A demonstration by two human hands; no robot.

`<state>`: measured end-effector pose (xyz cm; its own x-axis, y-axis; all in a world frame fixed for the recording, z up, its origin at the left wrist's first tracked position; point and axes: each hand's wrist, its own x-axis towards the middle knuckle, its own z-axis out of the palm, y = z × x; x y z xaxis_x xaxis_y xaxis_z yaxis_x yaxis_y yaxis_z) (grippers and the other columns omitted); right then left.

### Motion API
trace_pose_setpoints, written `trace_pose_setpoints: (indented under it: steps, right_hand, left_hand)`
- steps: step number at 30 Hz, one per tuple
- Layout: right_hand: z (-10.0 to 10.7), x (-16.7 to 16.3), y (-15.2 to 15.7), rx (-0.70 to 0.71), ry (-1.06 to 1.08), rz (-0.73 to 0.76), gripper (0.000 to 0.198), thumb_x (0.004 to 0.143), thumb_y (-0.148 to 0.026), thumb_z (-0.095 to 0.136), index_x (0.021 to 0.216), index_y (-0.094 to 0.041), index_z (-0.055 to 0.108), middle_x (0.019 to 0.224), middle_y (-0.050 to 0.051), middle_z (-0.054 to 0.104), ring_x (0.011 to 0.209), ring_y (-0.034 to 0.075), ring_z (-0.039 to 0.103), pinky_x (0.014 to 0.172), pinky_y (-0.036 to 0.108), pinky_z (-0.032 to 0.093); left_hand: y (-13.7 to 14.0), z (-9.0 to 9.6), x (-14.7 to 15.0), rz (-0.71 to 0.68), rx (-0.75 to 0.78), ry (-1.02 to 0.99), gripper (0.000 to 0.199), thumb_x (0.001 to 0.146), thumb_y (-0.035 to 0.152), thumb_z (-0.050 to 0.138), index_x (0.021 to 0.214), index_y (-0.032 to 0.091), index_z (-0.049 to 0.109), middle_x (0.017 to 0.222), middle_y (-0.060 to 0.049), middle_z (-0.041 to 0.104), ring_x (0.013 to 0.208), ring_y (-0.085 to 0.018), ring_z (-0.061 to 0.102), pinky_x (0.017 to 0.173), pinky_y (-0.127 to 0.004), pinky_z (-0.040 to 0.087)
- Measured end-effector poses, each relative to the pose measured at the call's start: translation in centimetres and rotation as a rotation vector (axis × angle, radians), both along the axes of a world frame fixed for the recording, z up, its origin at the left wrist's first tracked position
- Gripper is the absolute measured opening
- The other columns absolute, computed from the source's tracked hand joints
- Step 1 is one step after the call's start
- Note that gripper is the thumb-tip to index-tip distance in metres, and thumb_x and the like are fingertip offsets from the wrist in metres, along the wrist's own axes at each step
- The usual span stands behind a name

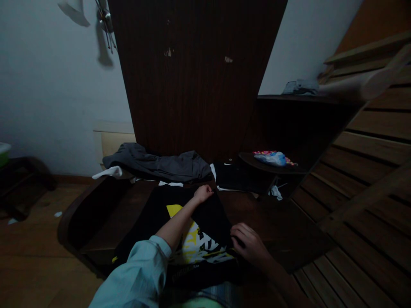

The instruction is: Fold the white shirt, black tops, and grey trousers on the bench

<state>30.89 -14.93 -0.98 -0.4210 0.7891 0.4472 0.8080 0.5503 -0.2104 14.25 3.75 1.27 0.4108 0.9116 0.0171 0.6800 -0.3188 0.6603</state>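
Note:
A black shirt (205,273) with a yellow and white print lies spread on a dark wooden bench top. Part of its right side is folded inward over the print. My left hand (203,193) reaches across the shirt to its far right part, fingers closed in a pinch on the dark cloth. At the right edge of the shirt, my right hand (249,244) has thumb and fingers curled together on the fabric. The dim light hides exactly how much cloth each hand grips.
A dark grey garment (160,164) lies along the back of the wooden bench (109,231). To the right stand a shelf unit (308,99) with a plastic packet (271,158) and a slatted wooden frame (366,171). Behind rises a tall dark panel (199,94).

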Motion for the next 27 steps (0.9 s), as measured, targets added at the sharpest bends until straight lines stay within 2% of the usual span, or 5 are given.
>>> trace_pose_setpoints:
  steps: [4,9,15,21,27]
  right_hand:
    - [0.5,-0.2,-0.1,-0.024,-0.033,-0.041,0.02,0.071,-0.011,0.042,0.081,-0.019,0.057,0.084,0.007,0.06,0.08,0.019,0.055,0.07,0.034,0.046]
    - [0.2,-2.0,0.0,-0.057,-0.13,0.06,0.05,0.066,-0.012,0.048,0.115,-0.02,0.05,0.115,0.009,0.056,0.107,0.023,0.049,0.089,0.04,0.041]
    - [-0.9,-2.8,1.0,-0.025,-0.152,0.184,0.036,0.076,-0.011,0.04,0.108,-0.018,0.058,0.114,0.007,0.06,0.107,0.017,0.052,0.09,0.032,0.044]
    - [-1.1,-2.4,0.8,0.034,-0.037,0.194,0.032,0.083,-0.013,0.036,0.105,-0.017,0.059,0.106,0.005,0.064,0.099,0.014,0.058,0.083,0.026,0.049]
    - [-0.8,-3.0,0.0,0.029,-0.002,0.192,0.024,0.084,-0.02,0.043,0.101,-0.019,0.06,0.103,0.006,0.065,0.098,0.016,0.058,0.085,0.031,0.047]
  left_hand:
    - [-0.3,0.0,-0.4,-0.005,0.043,0.065,0.006,0.071,0.023,0.054,0.072,0.017,0.056,0.074,-0.004,0.06,0.075,-0.018,0.056,0.065,-0.026,0.038]
    - [0.2,-0.3,-0.9,-0.046,0.026,0.071,0.004,0.068,0.021,0.053,0.068,0.017,0.054,0.067,-0.001,0.057,0.067,-0.016,0.054,0.061,-0.024,0.038]
    - [0.7,-0.9,-1.3,-0.089,-0.003,-0.018,0.011,0.071,0.02,0.05,0.078,0.015,0.056,0.068,0.001,0.056,0.064,-0.012,0.051,0.058,-0.021,0.039]
    - [0.8,-1.6,-1.4,-0.12,-0.015,-0.119,0.043,0.073,0.019,0.048,0.115,0.013,0.047,0.083,-0.002,0.062,0.071,-0.013,0.056,0.064,-0.023,0.044]
    - [1.0,-2.1,-1.7,-0.238,0.026,-0.28,0.051,0.07,0.009,0.045,0.121,0.018,0.048,0.12,-0.005,0.054,0.107,-0.016,0.05,0.091,-0.027,0.037]
